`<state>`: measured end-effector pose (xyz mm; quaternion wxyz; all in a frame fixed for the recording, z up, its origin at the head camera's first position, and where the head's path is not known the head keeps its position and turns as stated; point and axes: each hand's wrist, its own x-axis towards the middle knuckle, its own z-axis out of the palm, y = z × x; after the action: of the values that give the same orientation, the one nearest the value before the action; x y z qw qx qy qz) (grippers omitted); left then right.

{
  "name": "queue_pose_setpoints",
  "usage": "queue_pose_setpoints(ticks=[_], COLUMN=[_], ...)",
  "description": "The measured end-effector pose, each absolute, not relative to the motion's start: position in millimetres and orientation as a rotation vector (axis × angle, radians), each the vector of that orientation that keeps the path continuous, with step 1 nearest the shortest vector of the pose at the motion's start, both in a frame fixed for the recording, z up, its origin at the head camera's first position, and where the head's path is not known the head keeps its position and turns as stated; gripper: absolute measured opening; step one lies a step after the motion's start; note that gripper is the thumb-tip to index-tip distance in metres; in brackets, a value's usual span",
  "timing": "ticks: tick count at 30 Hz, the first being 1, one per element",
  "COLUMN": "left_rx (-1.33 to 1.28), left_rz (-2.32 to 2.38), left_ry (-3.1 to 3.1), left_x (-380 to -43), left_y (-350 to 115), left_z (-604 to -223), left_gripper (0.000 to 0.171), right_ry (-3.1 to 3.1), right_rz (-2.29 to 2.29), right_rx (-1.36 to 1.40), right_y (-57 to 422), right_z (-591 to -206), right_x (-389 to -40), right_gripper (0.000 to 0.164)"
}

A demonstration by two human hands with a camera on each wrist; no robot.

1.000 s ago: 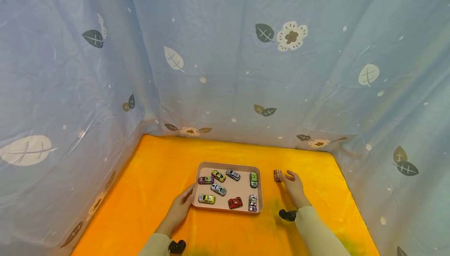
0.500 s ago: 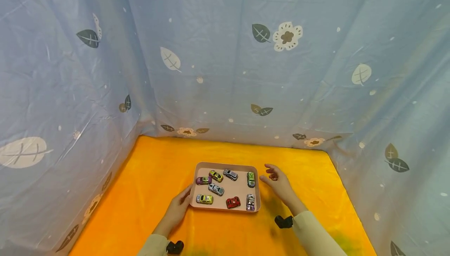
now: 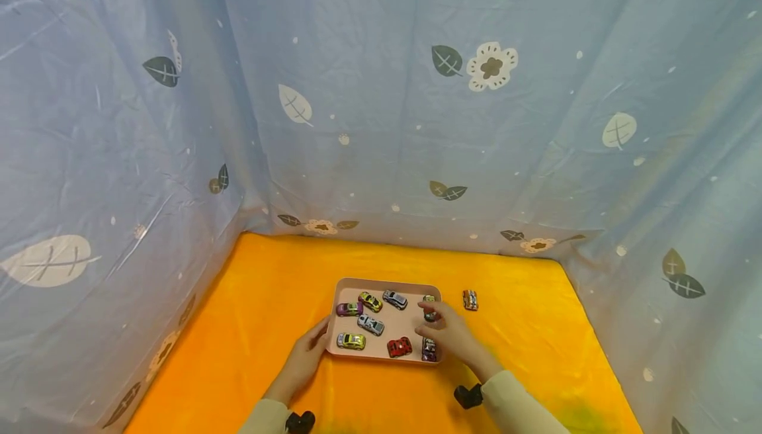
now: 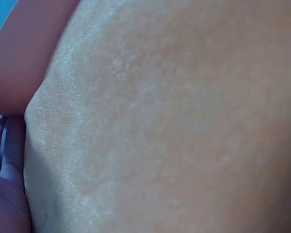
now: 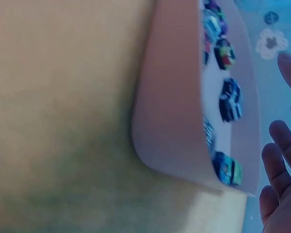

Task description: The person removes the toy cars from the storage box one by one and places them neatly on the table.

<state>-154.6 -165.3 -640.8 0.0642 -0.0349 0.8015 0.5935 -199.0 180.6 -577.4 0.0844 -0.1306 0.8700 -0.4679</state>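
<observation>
A shallow pink tray point(image 3: 381, 358) holds several small toy cars, among them a red toy car point(image 3: 399, 347), a yellow one point(image 3: 351, 341) and a silver one point(image 3: 395, 299). My left hand point(image 3: 303, 358) lies against the tray's left side; in the left wrist view its fingers point(image 4: 13, 150) look straight and meet the tray wall point(image 4: 24, 58). Over the tray's right part hovers my right hand point(image 3: 454, 336), fingers spread and nothing seen between them. It partly covers a green toy car point(image 3: 429, 315) and a purple-silver toy car point(image 3: 428, 349).
An orange toy car point(image 3: 470, 300) lies alone on the yellow-orange cloth point(image 3: 512, 315), right of the tray. Blue printed curtains point(image 3: 381, 123) rise behind and at both sides.
My right hand has left the orange toy car, which stays on the cloth, and moved left over the tray's right side. My left hand stays at the tray's left edge.
</observation>
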Motion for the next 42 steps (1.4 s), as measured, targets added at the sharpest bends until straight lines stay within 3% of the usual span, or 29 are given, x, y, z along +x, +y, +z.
queue_pose_setpoints(ticks=[12,42], left_rx=[-0.08,-0.118], left_rz=[1.803,1.783], left_ry=[2.437,2.454], left_x=[-157,-155], left_y=[-164,-163], left_z=[-647,-642], left_gripper=[0.047,0.047], right_ry=[2.636,2.718], right_rz=[-1.201,-0.927], right_rx=[-0.661,-0.755], right_y=[166,150], right_z=[-595,-601], right_x=[-199,-201], right_gripper=[0.048,0.046])
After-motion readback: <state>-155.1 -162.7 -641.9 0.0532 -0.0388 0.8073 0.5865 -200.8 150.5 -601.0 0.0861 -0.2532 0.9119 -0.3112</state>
